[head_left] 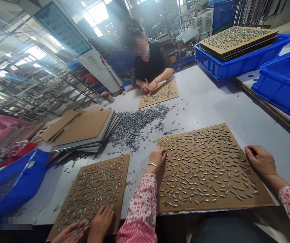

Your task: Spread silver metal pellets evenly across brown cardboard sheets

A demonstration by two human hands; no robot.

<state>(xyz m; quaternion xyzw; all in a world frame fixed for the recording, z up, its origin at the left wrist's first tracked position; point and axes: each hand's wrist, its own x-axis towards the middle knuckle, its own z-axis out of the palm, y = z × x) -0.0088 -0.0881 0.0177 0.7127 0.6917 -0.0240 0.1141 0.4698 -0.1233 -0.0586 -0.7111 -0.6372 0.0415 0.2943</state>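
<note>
A cardboard sheet (pixel 200 157) lies in front of me on the white table, dotted with rows of small silvery spindle-shaped metal pieces (pixel 214 145). My left hand (pixel 157 155) has its fingers closed at the sheet's left edge, near the upper corner. On the opposite side, my right hand (pixel 261 161) grips the right edge with curled fingers. Both sleeves are white with red prints. The undersides of the edges, where some fingertips go, are hidden.
A heap of metal pieces (pixel 140 125) lies mid-table. At lower left, another person's hands (pixel 100 219) rest by a second filled sheet (pixel 96 185). Across sits a co-worker (pixel 152 64) at a third sheet. Stacked cardboard (pixel 84 128) stands left; blue crates (pixel 221 69) stand right.
</note>
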